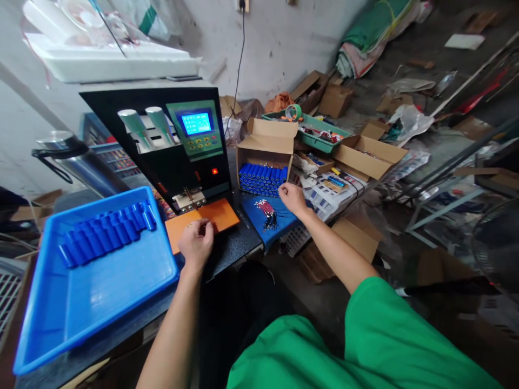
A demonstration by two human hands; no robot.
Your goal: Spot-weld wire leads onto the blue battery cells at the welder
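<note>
My left hand rests at the front edge of an orange plate, its fingers curled in; what they hold, if anything, is hidden. Just beyond it are the thin metal electrodes of a black spot welder with a lit blue screen. My right hand is pinched closed by the right front corner of a cardboard box packed with blue battery cells. Nothing can be made out between its fingers. Below it, a bundle of red and black wires lies on a blue surface.
At left stands a blue tray with rows of blue cells, touching the orange plate's side. A steel flask is behind it. Green tray, open carton and white crate crowd the right side.
</note>
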